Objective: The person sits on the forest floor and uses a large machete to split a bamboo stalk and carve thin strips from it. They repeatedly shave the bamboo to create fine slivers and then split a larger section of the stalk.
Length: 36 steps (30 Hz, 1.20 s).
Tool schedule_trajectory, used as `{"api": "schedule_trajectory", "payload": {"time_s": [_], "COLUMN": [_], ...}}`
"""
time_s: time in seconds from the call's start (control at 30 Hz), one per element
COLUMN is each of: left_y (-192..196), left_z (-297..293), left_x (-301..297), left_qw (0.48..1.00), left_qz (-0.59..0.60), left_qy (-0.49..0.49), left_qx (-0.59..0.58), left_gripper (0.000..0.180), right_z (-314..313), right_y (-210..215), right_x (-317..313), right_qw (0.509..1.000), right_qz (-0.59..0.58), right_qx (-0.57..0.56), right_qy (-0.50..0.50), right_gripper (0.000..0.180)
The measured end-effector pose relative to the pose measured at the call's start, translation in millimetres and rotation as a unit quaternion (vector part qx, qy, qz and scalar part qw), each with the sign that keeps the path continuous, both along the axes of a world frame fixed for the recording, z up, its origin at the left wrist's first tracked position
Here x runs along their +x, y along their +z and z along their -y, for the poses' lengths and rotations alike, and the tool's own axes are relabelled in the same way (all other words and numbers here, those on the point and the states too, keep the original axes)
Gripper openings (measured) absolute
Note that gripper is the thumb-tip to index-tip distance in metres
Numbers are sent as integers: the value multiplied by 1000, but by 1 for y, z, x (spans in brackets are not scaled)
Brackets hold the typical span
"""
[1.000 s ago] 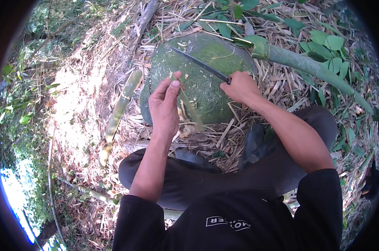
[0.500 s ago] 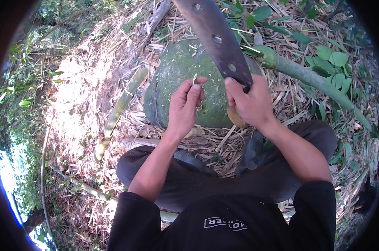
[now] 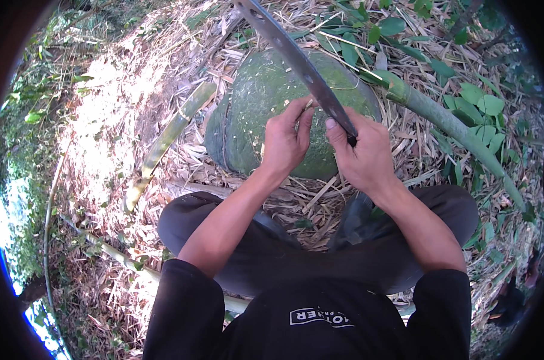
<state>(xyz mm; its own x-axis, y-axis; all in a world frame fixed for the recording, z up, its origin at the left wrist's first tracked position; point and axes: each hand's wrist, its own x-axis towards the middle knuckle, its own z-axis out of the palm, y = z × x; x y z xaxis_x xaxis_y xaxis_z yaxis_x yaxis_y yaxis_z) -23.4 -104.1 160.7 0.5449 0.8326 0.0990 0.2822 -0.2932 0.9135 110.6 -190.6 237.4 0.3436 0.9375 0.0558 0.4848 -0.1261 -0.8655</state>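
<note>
My right hand is closed around the handle of a machete, a long dark blade with round holes through it. The blade points away and to the left, its edge turned nearly toward my view. Between the pinched thumb and finger of my left hand is a small pale green sliver, close beside the blade. Whether the two touch, I cannot tell. Below both hands sits a big rounded green boulder-like block, with a dark crack on its left side and pale shavings scattered on top.
A cut green bamboo piece lies left of the block. On the right, a longer bamboo pole slants among green leaves. Dry leaf litter covers the ground. My bent legs flank the near side.
My left hand has moved right and slightly down, bringing the sliver up to the blade. The machete has turned from showing its broad face to nearly edge-on.
</note>
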Motion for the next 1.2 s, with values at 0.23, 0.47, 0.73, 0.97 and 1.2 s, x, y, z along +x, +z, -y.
{"api": "schedule_trajectory", "payload": {"time_s": [0.23,0.47,0.73,0.97,1.2], "left_y": [-11,-16,-21,-16,-15], "left_z": [6,4,5,6,8], "left_x": [7,8,8,9,8], "left_qw": [1000,1000,1000,999,999], "left_qz": [-9,-3,9,23,9], "left_qy": [13,21,19,24,33], "left_qx": [5,3,15,19,5], "left_gripper": [22,26,31,26,18], "right_z": [0,-4,-7,-7,-9], "right_y": [-3,-4,-4,-6,-4], "right_x": [5,4,4,2,2], "right_qw": [999,998,996,997,995], "right_qz": [26,13,8,24,33], "right_qx": [-45,-68,-92,-78,-92], "right_qy": [7,11,13,10,13], "right_gripper": [28,27,25,25,26]}}
